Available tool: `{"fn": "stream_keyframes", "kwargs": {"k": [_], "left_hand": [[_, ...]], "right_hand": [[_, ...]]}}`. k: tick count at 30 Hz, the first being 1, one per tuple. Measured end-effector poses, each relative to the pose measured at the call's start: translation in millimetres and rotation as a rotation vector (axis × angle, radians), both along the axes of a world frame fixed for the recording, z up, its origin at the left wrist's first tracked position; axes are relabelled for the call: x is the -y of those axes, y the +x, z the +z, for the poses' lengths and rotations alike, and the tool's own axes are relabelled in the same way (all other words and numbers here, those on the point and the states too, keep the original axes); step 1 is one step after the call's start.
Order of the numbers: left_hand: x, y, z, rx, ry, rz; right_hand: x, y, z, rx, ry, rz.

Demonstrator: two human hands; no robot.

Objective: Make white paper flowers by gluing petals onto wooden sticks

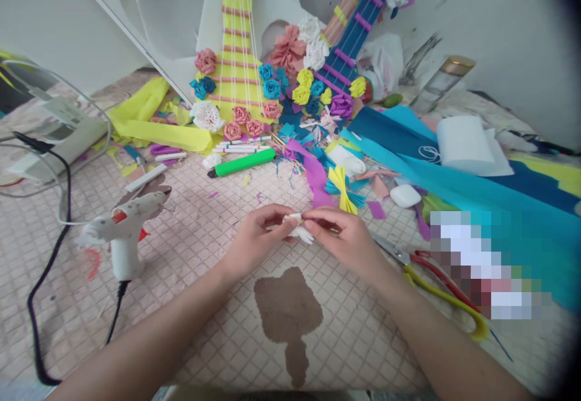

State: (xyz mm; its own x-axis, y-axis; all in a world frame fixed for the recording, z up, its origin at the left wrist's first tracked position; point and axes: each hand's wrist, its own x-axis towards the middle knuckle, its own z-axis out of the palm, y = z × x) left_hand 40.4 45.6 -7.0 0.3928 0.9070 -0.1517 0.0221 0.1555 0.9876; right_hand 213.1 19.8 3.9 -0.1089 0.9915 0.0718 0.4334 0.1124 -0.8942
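Both hands meet over the middle of the table, pinching a small piece of gathered white paper (303, 233) between them. My left hand (263, 231) has thumb and fingertips closed on its left side. On the other side, my right hand (340, 234) grips it with thumb and forefinger. The paper fans out a little below the fingertips; part of it is hidden by them. Just beyond the hands lie a yellow paper bow (344, 189) and a purple paper strip (311, 171). Scissors (408, 259) with red and yellow handles lie by my right wrist.
A white glue gun (124, 231) with a black cord stands on the left near a power strip (59, 147). A green marker (242, 163) lies ahead. Behind are yellow (238, 80) and blue (347, 56) paper guitars with flowers. Blue paper sheets (408, 165) and a white roll (465, 146) lie right.
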Motion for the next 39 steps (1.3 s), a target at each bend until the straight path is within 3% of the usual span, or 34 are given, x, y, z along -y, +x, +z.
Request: {"fn": "stream_keyframes", "kwargs": {"k": [7,18,26,34,39], "left_hand": [[0.3,3.8,-0.3,-0.033,0.024,-0.006],[3.7,5.7,5.4,0.055,-0.047,-0.001],[3.6,5.0,7.9,-0.092,-0.054,-0.005],[3.9,7.0,7.9,0.033,-0.072,-0.022],[2.7,5.1,3.9,-0.007,-0.015,-0.023]], "right_hand": [[-0.4,-4.0,-2.0,-0.020,0.013,-0.033],[-0.7,2.4,-1.5,0.009,-0.092,-0.006],[-1.4,2.8,-1.4,0.018,-0.058,-0.022],[-1.4,3.7,-0.6,0.004,-0.040,-0.060],[-2.3,4.0,0.5,0.005,-0.023,-0.070]]}}
